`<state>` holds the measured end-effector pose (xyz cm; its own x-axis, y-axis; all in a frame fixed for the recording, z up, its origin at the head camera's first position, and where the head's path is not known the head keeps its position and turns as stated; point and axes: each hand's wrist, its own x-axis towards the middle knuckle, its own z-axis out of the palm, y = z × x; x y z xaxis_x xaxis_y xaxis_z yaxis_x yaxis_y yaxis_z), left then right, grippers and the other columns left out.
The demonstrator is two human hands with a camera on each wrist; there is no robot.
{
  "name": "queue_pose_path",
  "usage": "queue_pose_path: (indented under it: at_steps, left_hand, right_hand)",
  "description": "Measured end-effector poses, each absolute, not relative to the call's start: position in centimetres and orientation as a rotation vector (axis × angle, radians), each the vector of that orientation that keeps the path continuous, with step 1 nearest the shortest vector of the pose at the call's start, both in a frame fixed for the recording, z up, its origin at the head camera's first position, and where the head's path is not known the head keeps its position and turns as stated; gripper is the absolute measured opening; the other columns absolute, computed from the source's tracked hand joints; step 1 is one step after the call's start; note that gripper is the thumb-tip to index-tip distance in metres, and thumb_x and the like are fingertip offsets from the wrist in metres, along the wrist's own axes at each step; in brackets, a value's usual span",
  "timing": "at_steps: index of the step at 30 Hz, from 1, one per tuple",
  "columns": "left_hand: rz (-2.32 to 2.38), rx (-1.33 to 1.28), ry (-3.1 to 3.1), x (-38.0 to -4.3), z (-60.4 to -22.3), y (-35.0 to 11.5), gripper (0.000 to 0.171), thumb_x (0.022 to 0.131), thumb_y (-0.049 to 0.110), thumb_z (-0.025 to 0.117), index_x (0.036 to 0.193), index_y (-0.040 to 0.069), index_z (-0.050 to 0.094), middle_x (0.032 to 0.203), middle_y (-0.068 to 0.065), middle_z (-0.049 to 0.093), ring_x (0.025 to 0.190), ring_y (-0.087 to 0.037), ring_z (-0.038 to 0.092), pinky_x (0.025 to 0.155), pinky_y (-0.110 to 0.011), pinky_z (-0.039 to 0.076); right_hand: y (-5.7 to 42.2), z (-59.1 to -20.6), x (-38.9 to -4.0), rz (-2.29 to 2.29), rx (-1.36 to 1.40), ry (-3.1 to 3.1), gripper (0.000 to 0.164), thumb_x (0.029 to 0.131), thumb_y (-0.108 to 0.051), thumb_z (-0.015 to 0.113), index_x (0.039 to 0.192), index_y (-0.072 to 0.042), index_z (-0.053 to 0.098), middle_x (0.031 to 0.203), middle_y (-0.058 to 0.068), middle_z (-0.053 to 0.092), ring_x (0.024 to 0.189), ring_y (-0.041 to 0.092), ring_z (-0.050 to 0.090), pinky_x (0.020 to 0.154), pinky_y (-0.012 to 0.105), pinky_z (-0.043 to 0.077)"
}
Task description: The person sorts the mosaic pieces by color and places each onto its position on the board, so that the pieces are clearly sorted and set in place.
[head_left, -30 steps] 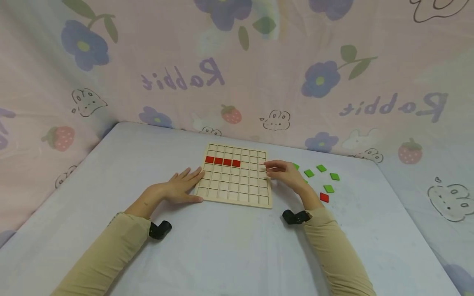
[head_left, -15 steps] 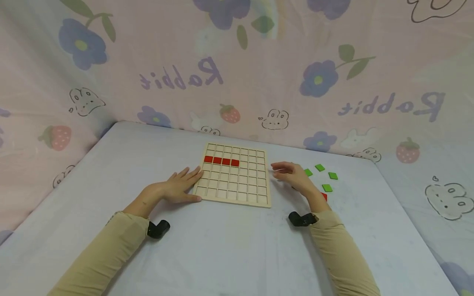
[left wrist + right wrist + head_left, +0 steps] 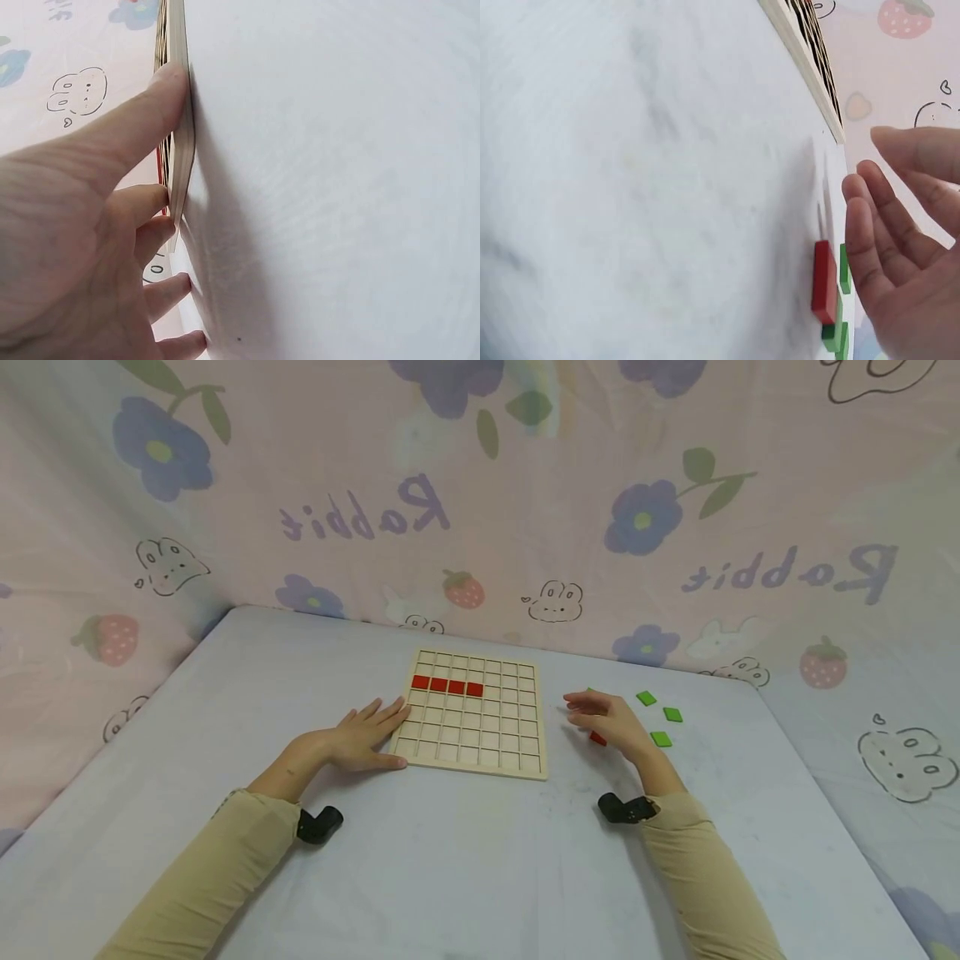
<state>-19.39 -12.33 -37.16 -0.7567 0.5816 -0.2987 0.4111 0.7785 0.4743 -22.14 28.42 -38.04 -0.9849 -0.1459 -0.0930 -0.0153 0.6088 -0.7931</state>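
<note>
A wooden grid board [image 3: 450, 750] lies on the table, with a row of several red tiles [image 3: 456, 687] in its upper left cells. My left hand [image 3: 365, 739] rests with spread fingers against the board's left edge; in the left wrist view its thumb [image 3: 139, 124] touches the board's side. To the right of the board, my right hand [image 3: 611, 722] hovers above the table with loosely bent fingers and nothing between them. Below its fingers lies a loose red tile [image 3: 597, 737], seen also as a red tile [image 3: 824, 283] in the right wrist view. The hand hides part of the loose pieces.
Several green tiles [image 3: 661, 739] are scattered to the right of and behind my right hand. A white cloth covers the table [image 3: 450, 860]. Behind it hangs a patterned curtain [image 3: 360, 460]. Black wrist cameras [image 3: 320, 825] sit at both cuffs.
My right hand has moved right, from the board's right edge to over the loose tiles, uncovering one red tile and covering another. The left hand has stayed at the board.
</note>
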Motion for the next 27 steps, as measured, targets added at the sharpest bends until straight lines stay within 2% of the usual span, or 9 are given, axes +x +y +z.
queue_pose_path:
  at_steps: [9,15,21,24,27]
  left_hand:
    - [0.542,0.747,2.534,-19.4,-37.3,-12.4,0.083,0.095,0.041,0.056,0.153,0.002,0.012,0.161,-0.019,0.002,0.144,-0.048,-0.003,0.113,-0.066,0.0]
    - [0.529,0.745,2.538,-19.5,-37.5,-12.4,0.084,0.095,0.042,0.056,0.154,0.003,0.011,0.161,-0.018,0.001,0.145,-0.047,-0.004,0.113,-0.066,-0.001]
    - [0.533,0.748,2.538,-19.5,-37.4,-12.5,0.084,0.095,0.042,0.056,0.154,0.003,0.01,0.161,-0.018,0.001,0.144,-0.048,-0.004,0.113,-0.066,-0.001]
    - [0.532,0.752,2.538,-19.5,-37.5,-12.5,0.085,0.095,0.043,0.056,0.154,0.003,0.01,0.161,-0.018,0.001,0.144,-0.048,-0.004,0.113,-0.066,-0.001]
    - [0.525,0.755,2.542,-19.6,-37.5,-12.5,0.085,0.095,0.043,0.056,0.154,0.003,0.01,0.161,-0.018,0.001,0.144,-0.048,-0.004,0.113,-0.066,0.0]
  right_hand:
    - [29.3,-38.2,-21.8,-1.324,-0.113,2.689,0.043,0.09,-0.017,0.067,0.131,-0.006,0.058,0.133,0.015,0.059,0.116,0.028,0.058,0.087,0.021,0.046]
    - [29.9,-38.2,-21.3,-1.286,-0.086,2.716,0.044,0.09,-0.019,0.067,0.131,-0.006,0.058,0.132,0.015,0.06,0.116,0.029,0.059,0.094,0.031,0.047]
    - [30.6,-38.1,-21.0,-1.264,-0.083,2.73,0.044,0.09,-0.018,0.067,0.13,-0.003,0.058,0.131,0.018,0.059,0.107,0.02,0.061,0.08,0.022,0.05]
    - [30.9,-38.0,-20.7,-1.267,-0.105,2.734,0.044,0.09,-0.017,0.067,0.13,-0.001,0.057,0.13,0.02,0.059,0.108,0.024,0.059,0.075,0.021,0.049]
    - [31.1,-37.8,-20.4,-1.263,-0.13,2.738,0.044,0.09,-0.017,0.067,0.13,0.0,0.057,0.13,0.022,0.058,0.112,0.031,0.057,0.076,0.022,0.049]
